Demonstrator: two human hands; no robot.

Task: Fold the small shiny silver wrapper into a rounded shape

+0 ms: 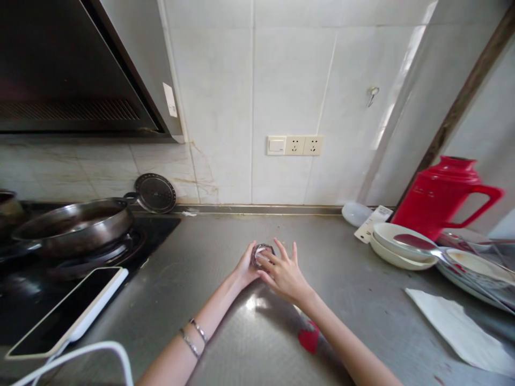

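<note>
My left hand point(245, 269) is wrapped round a small round cup-like vessel point(257, 251) with a dark, shiny rim, seen mouth-up in the middle of the counter. Something whitish shows inside its mouth, too small to name. My right hand point(286, 274) reaches over from the right, its thumb and nearer fingers closed in at the mouth while the other fingers stick up apart. Whatever those fingertips hold is hidden. Partly covered by my right forearm, a greyish thing with a red patch point(308, 338) lies on the steel counter point(217, 321).
At left, a steel pan point(80, 222) sits on a black hob, with a phone point(68, 311) and its white cable point(96, 347) in front. A red thermos jug point(444, 195), stacked bowls point(402, 249), plates point(475, 273) and a white paper sheet point(458, 327) are at right.
</note>
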